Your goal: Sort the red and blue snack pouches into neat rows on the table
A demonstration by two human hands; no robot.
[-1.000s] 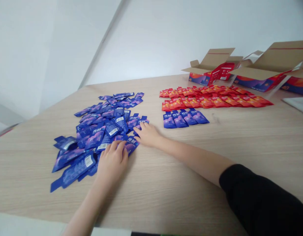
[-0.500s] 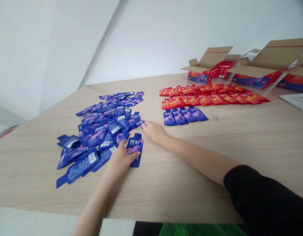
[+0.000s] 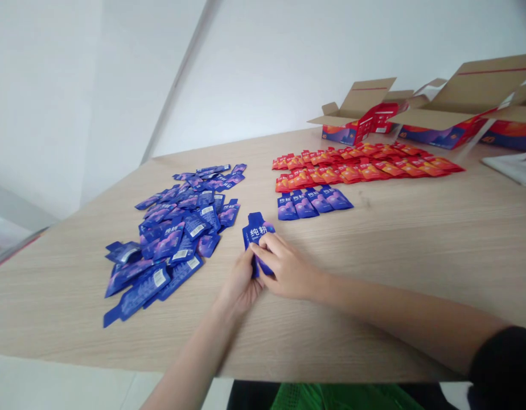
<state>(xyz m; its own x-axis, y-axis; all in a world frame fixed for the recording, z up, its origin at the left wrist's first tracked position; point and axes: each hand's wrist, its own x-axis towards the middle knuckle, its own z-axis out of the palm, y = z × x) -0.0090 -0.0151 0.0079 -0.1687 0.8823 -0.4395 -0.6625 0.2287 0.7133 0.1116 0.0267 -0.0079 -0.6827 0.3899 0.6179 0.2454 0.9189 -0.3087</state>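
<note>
Near the middle of the table, both hands meet on a blue-purple spouted pouch [image 3: 258, 230], its neck pointing away from me. My left hand [image 3: 241, 283] grips its lower left side from below. From the right, my right hand [image 3: 286, 266] closes over its lower right part, hiding much of the front. Whether a second pouch lies under the first, I cannot tell. To the left is a loose pile of blue pouches [image 3: 169, 239], some showing barcodes. Beyond the hands, several blue pouches [image 3: 308, 204] overlap in a short row.
Two long rows of red pouches [image 3: 361, 169] lie behind the short blue row. Open cardboard boxes [image 3: 342, 134] stand at the back right against the wall. A white sheet or bag [image 3: 511, 168] lies at the right. The table's front edge [image 3: 331, 380] runs close to me.
My left hand has moved right with a pouch, off the table beside the pile. My right hand has come back from the pile edge and now meets the left on the pouch.
</note>
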